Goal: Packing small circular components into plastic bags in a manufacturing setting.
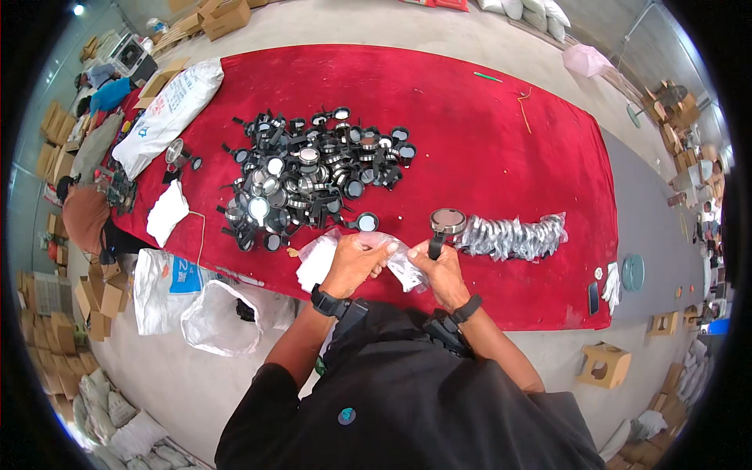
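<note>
My left hand is closed, its fingertips pinching the edge of a clear plastic bag. In my right hand is a small round mirror-like piece with a silver rim and a black clamp stem, held upright by the stem. The right fingers also touch the other side of the bag, so it stretches between both hands. Under and beside my left hand lies a stack of clear bags. Beyond it spreads a heap of similar round pieces. A row of bagged pieces lies right of my right hand.
A red cloth covers the table. A white woven sack and a white cloth lie at left; an open white sack stands below the edge. A phone and white gloves lie at right. A person sits far left.
</note>
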